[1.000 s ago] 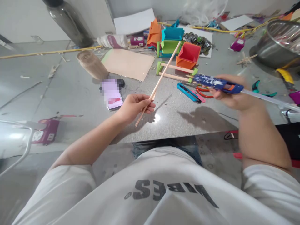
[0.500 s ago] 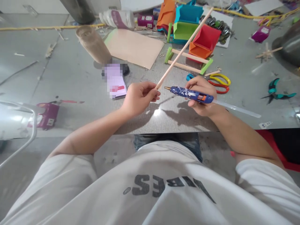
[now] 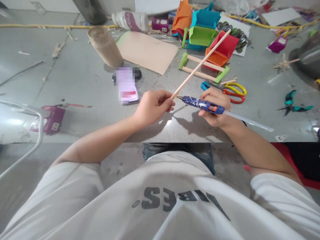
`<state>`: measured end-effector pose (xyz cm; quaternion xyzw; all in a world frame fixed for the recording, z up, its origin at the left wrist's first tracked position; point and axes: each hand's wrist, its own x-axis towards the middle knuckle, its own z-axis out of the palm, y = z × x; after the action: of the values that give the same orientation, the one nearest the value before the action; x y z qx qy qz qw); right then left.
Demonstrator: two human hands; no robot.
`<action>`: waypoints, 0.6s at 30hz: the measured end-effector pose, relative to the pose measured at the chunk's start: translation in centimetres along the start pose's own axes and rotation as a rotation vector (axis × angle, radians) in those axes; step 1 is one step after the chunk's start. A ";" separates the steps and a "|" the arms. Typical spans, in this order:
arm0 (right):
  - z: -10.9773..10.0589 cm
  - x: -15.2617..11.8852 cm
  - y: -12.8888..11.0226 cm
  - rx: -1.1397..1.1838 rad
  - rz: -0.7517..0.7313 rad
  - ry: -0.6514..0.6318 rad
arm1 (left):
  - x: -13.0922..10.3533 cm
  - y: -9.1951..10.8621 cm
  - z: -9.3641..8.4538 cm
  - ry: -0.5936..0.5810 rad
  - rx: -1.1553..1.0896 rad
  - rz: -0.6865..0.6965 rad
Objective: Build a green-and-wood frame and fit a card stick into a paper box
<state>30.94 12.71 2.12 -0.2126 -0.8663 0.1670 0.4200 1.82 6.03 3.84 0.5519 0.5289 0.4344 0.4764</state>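
Pinched in the fingers of my left hand (image 3: pixel 156 106) is the lower end of a long thin wooden stick (image 3: pixel 200 66), which slants up to the right. My right hand (image 3: pixel 216 106) is wrapped round a blue glue gun (image 3: pixel 203 104), with a clear glue stick (image 3: pixel 250 120) out of its back. The gun's metal nozzle is at the stick's lower end, by my left fingertips; whether they touch I cannot tell. Beyond the stick lies a small frame of green ends and wooden bars (image 3: pixel 205 68). Scissors (image 3: pixel 235 91) lie just behind my right hand.
A phone (image 3: pixel 128 86) and a beige jar (image 3: pixel 106 46) are beyond my left hand, beside a beige sheet (image 3: pixel 147 50). Folded coloured paper boxes (image 3: pixel 203 35) stand at the back. Teal pliers (image 3: pixel 292 103) lie at the right; a purple device (image 3: pixel 53 119) lies at the left.
The glue gun's nozzle has come closer to the stick's lower end. The stick's upper end has dropped lower in view. The whole view has shifted slightly.
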 end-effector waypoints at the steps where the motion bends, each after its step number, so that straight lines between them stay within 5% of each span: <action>1: 0.0 0.0 0.0 -0.004 -0.006 0.008 | 0.0 0.0 0.0 -0.008 -0.001 -0.003; 18: 0.0 0.0 0.1 -0.079 0.003 -0.018 | 0.0 0.3 -0.2 -0.040 -0.041 -0.054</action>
<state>30.99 12.83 2.06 -0.2288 -0.8758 0.1350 0.4030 1.71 6.01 4.21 0.5362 0.5249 0.4208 0.5098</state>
